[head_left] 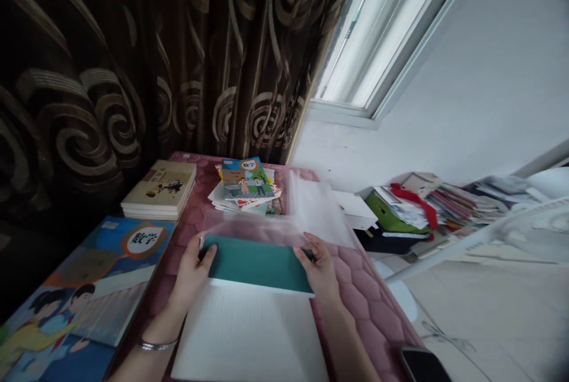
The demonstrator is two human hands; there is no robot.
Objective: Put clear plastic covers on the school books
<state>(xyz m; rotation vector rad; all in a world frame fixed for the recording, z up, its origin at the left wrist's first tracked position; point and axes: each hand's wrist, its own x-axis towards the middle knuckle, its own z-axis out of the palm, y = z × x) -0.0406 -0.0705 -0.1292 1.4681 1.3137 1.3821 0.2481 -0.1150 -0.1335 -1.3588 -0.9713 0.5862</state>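
A green-covered book [258, 262] is held level in front of me, with a white edge along its near side. My left hand [195, 266] pinches its left end, thumb on top. At the right end my right hand [317, 266] grips it the same way. A clear plastic sleeve [249, 225] shows around the book's far side and under my fingers; how far it covers the book I cannot tell. Below and nearer lies a pale, flat rectangular board [253, 334]. More clear plastic sheets [317, 207] lie beyond my right hand.
Left on the pink quilted surface [362, 293] are a large blue textbook [93, 299] and a stack of beige books [160, 189]. Several smaller books [244, 180] are piled at the back. A phone [424, 364] lies front right; a fan [511, 234] and paper piles [462, 204] stand beyond.
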